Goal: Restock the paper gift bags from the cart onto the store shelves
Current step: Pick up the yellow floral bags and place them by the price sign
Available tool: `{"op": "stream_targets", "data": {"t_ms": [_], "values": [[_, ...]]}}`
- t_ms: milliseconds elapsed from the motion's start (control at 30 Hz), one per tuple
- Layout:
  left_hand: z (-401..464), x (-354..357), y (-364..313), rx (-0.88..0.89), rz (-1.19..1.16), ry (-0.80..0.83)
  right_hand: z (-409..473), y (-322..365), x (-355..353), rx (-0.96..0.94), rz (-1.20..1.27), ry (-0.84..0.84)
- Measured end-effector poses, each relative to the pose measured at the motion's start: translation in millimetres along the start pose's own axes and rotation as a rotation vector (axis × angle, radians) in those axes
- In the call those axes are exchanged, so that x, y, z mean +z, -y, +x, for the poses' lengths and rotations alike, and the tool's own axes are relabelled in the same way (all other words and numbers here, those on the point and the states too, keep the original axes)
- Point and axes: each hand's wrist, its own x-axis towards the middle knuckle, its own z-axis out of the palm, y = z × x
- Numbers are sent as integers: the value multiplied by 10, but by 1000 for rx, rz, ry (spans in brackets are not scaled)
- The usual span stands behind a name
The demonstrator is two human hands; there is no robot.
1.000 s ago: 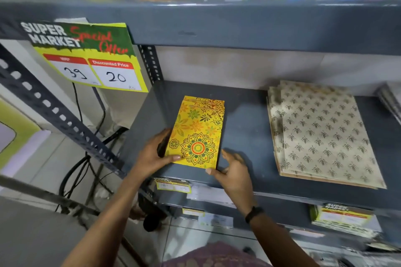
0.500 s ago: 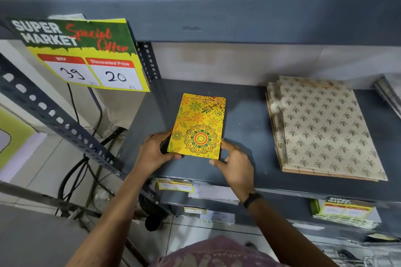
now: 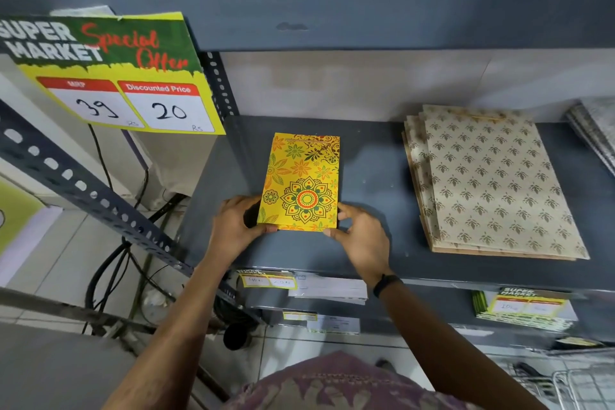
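- The grey metal shelf (image 3: 372, 156) takes up most of what I can see, a dark flat deck with another deck close above it.
- A stack of beige patterned bags (image 3: 492, 183) lies flat toward the shelf's right side, reaching from near the back wall almost to the front edge, well apart from the hands.
- A "Special Offer" price sign (image 3: 109, 73) hangs off the upright at the shelf's left end.
- The yellow floral gift bags (image 3: 301, 181), a small flat pile, lie left of centre on the shelf, their near end a little back from the front edge.
- The left hand (image 3: 233, 226) pinches the pile's near-left corner; the right hand (image 3: 361, 236) clasps the near-right corner, fingers curled against the edge.
- My guess: this is the squaring-up step, the pile already down and being nudged straight.
- Next, I'd think, both hands let go without dragging the top bag, then go back to the cart, only a wire corner of which may show at lower right.
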Motion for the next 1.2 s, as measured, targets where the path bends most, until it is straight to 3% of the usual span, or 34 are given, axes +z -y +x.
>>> {"op": "stream_targets", "data": {"t_ms": [1200], "values": [[-156,91,-11,4,-54,-86,-45,34,-10,38,-2,-25]]}}
